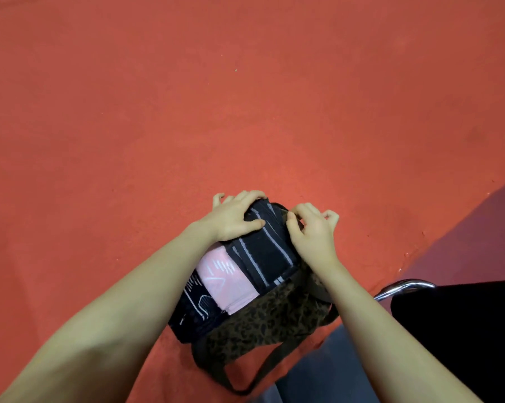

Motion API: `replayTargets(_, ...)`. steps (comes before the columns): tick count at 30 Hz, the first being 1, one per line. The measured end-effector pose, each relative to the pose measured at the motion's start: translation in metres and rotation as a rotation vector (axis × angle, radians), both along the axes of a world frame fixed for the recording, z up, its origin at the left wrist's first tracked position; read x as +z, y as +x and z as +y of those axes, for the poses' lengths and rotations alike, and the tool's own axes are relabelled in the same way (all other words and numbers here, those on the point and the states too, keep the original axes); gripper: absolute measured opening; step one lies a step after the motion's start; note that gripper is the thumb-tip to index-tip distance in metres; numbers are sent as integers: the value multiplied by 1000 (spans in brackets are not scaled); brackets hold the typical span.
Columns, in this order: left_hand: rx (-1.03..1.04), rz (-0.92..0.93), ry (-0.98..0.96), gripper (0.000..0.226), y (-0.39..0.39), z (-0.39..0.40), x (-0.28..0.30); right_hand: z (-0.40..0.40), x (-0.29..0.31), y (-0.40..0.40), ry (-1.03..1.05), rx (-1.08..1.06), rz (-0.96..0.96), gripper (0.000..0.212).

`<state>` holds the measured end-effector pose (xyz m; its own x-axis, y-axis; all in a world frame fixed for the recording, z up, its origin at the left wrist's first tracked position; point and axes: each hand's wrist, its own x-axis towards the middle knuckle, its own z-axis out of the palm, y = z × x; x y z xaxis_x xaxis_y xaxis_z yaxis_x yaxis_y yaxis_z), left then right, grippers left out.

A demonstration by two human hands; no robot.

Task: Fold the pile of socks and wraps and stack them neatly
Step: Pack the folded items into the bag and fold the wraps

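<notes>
Your left hand (234,218) presses flat on the black striped wrap (264,251) to keep the stack, atop the leopard-print bag (263,321) on the red floor (245,112), from shifting while your right hand (312,231), fingers curled, pinches its far edge square.

A leopard-print bag (263,324) is lying on the red floor (187,112), its dark strap (245,370) trailing nearest the camera. Right of the bag, a chrome bar (405,287) is curving beside a black seat (460,324).
</notes>
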<state>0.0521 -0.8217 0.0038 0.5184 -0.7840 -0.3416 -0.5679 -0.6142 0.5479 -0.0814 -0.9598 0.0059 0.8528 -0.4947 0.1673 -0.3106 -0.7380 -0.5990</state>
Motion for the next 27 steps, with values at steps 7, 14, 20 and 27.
replayTargets(7,-285,-180,145,59,25,-15,1,-2,-5,6,5,55,-65,27)
replayTargets(14,-153,-263,39,47,10,-5,10,-14,4,23,-38,118,277,27)
replayTargets(20,90,-423,-165,47,-33,20,-5,-25,19,49,187,294,464,23)
replayTargets(27,150,-618,-327,31,-57,25,-15,-24,13,45,312,249,379,17)
